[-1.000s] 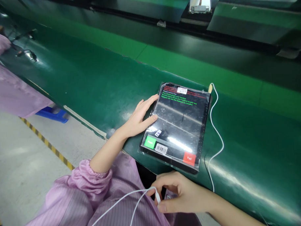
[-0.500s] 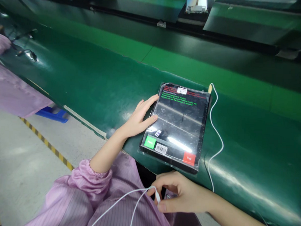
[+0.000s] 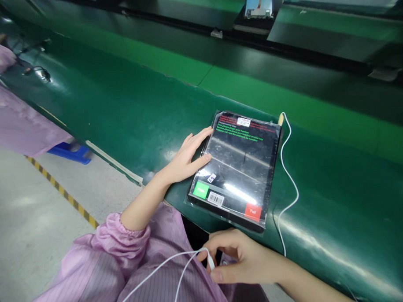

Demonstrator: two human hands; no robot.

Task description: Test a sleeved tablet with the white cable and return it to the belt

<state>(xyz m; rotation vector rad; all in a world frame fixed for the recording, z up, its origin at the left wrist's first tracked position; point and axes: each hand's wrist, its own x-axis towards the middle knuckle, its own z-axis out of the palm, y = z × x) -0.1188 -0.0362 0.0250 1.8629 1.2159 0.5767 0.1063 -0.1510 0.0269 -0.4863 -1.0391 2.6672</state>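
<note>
A black tablet in clear film lies on the green bench, its screen showing coloured test text, a green button at lower left and a red one at lower right. My left hand rests on its left edge with fingers stretched out, the thumb lying over the screen. Below the tablet, over my lap, my right hand pinches the small white inline piece of an earphone cord between thumb and fingers. A white earphone cable runs from a yellowish plug at the tablet's top right corner down the right side.
The green workbench stretches away to the left. Beyond it is a green conveyor with a panel-like device on a dark stand. At left are another person's pink sleeve, a coiled black cable and a blue stool.
Both hands, the tablet and the earphone cord hold their places. The conveyor beyond the bench has shifted slightly: its seam moved right, while the device on its stand moved a little left.
</note>
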